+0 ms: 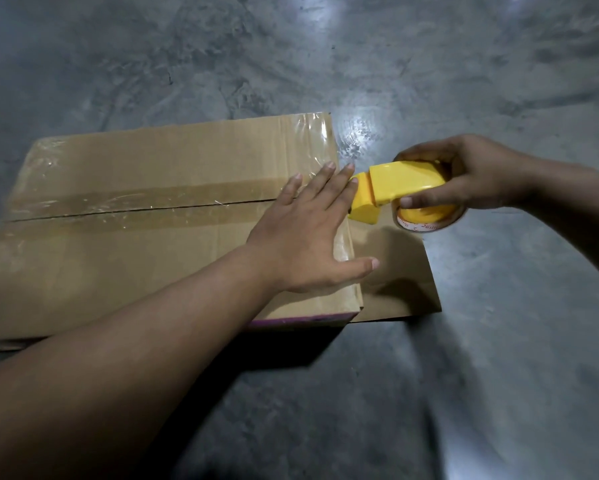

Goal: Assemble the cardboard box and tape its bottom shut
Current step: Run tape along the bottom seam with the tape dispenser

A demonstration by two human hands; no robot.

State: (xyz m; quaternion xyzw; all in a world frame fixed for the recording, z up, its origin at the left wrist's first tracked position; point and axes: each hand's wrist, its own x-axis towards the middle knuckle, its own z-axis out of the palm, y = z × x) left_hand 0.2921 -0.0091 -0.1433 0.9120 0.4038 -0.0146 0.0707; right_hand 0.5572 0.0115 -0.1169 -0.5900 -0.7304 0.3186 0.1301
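- Left hand (303, 233), fingers spread flat, holds nothing, hiding the box (135, 202) seam's end.
- Right hand (464, 174) grips the dispenser (395, 188) beside them; its roll half-hidden.

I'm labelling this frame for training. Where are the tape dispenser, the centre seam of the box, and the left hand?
tape dispenser (400, 183), head view, on its yellow body.
centre seam (125, 210), head view, on the taped slit.
left hand (303, 233), head view, on its back.
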